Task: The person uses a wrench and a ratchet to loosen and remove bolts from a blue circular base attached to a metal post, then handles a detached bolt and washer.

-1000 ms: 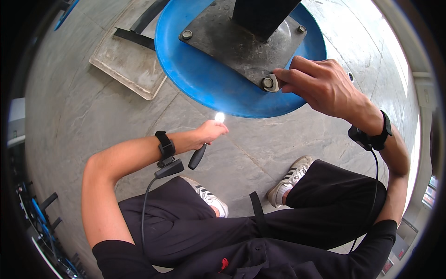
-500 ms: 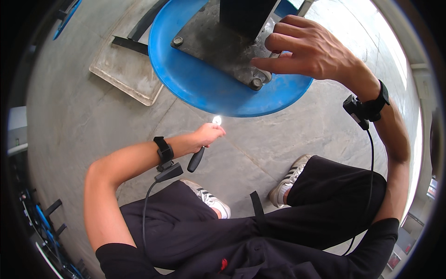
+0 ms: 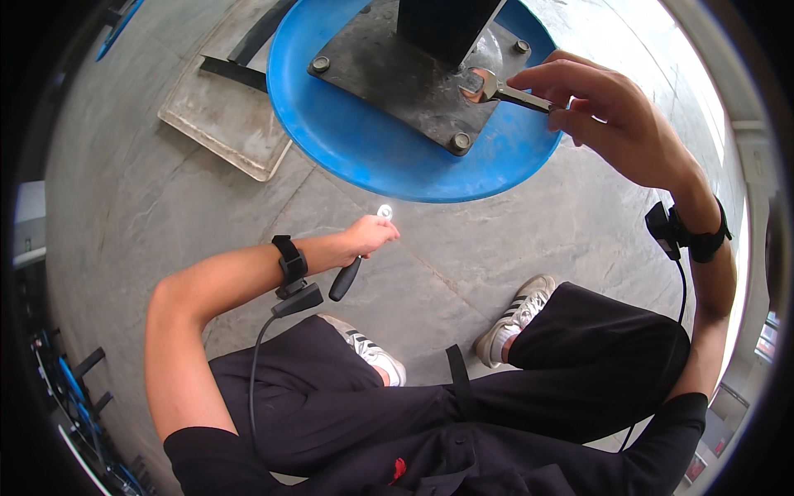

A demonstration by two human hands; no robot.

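Observation:
My right hand [image 3: 604, 116] grips a silver open-jawed wrench [image 3: 517, 97] with its fingers curled over the handle. The wrench's head is over the dark steel base plate [image 3: 397, 83], near the foot of the black post [image 3: 442, 29]. Bolts show at the plate's corners, among them the front one [image 3: 461, 141]. The plate lies on a round blue base [image 3: 356, 153]. Below its front edge, my left hand [image 3: 368, 234] is closed on a black-handled tool [image 3: 346, 281] with a bright, glinting metal end, whose exact shape is hard to make out.
A dirty pale tray [image 3: 223, 132] with dark angled bars [image 3: 225, 68] lies left of the base. Both my shoes [image 3: 517, 318] are on the grey tiled floor [image 3: 438, 231]. Black and blue equipment [image 3: 74, 397] shows at the far left edge.
The wrench has left the front corner bolt for a spot farther back over the plate. My right hand has changed its grip and moved rightward. My left hand stays nearly still.

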